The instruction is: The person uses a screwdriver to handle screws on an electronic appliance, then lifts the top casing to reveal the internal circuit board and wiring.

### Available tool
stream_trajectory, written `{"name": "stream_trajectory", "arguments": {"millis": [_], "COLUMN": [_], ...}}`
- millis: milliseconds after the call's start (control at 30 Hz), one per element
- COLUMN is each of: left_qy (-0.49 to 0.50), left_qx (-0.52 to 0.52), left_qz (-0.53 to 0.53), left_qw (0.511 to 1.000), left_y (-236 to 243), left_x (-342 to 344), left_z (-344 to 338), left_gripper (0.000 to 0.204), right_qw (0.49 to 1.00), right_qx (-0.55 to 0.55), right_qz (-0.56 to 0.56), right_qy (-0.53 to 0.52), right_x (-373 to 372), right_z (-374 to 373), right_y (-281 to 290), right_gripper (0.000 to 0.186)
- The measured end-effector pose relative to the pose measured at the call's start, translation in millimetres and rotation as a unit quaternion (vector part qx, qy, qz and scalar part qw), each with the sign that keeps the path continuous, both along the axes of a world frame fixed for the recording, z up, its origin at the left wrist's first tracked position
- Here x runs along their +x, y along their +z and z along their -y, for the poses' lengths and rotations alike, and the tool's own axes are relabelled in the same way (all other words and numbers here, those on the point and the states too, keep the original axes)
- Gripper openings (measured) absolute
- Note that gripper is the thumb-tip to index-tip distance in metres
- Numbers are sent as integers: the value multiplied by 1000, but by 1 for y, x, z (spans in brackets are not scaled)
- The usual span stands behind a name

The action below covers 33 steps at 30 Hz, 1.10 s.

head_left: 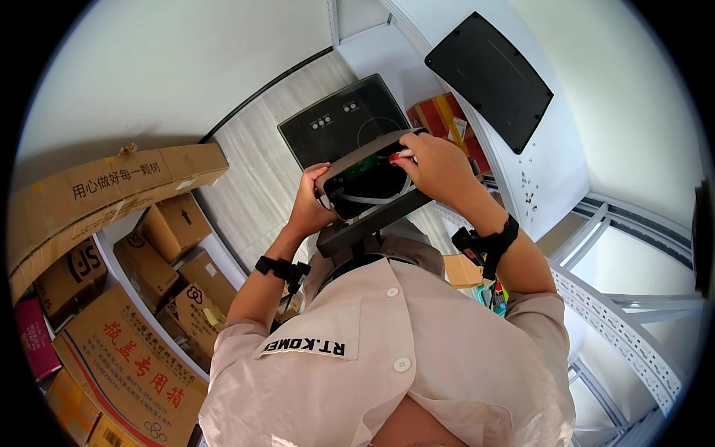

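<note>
A dark casing [348,159] with its side open is held up in front of my body. Inside it show a green circuit board [364,165] and a pale cable [370,200]. My left hand [309,203] grips the casing's left end, fingers behind and thumb at the near side. My right hand [438,168] is at the right end, pinching a slim red-and-white tool [401,156]. The tool's thin dark end points into the cavity beside the board; its exact kind cannot be made out. A dark flat bar [372,222] lies just below the casing.
On the white table [555,175] at right lie a black panel [491,82] and several small dark screws [529,186]. Beyond the casing is a black glass-topped cooktop [328,123]. Cardboard boxes [126,357] fill the left side. A metal shelf frame [618,320] stands at right.
</note>
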State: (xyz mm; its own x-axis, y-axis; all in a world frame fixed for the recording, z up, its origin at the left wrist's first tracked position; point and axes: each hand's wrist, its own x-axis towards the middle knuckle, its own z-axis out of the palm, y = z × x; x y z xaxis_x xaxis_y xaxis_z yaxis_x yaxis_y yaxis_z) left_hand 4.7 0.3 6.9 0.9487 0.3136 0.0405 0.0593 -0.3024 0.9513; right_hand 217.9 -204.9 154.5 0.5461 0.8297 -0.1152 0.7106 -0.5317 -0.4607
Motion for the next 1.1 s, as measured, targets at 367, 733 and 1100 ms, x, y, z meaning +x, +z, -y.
{"name": "stream_trajectory", "arguments": {"millis": [367, 733, 1100], "left_qy": [-8, 12, -5], "left_qx": [14, -56, -76], "left_qz": [4, 15, -32], "left_qw": [1000, 998, 997], "left_y": [-2, -4, 6], "left_x": [0, -2, -1], "left_z": [-2, 0, 1], "left_gripper": [100, 88, 96], "right_qw": [983, 998, 984], "right_qx": [-171, 39, 161], "right_qz": [-18, -43, 40], "right_qy": [-64, 0, 56], "right_x": [-2, -3, 6], "right_z": [-19, -1, 2], "right_y": [26, 4, -11], "right_gripper": [40, 33, 37]}}
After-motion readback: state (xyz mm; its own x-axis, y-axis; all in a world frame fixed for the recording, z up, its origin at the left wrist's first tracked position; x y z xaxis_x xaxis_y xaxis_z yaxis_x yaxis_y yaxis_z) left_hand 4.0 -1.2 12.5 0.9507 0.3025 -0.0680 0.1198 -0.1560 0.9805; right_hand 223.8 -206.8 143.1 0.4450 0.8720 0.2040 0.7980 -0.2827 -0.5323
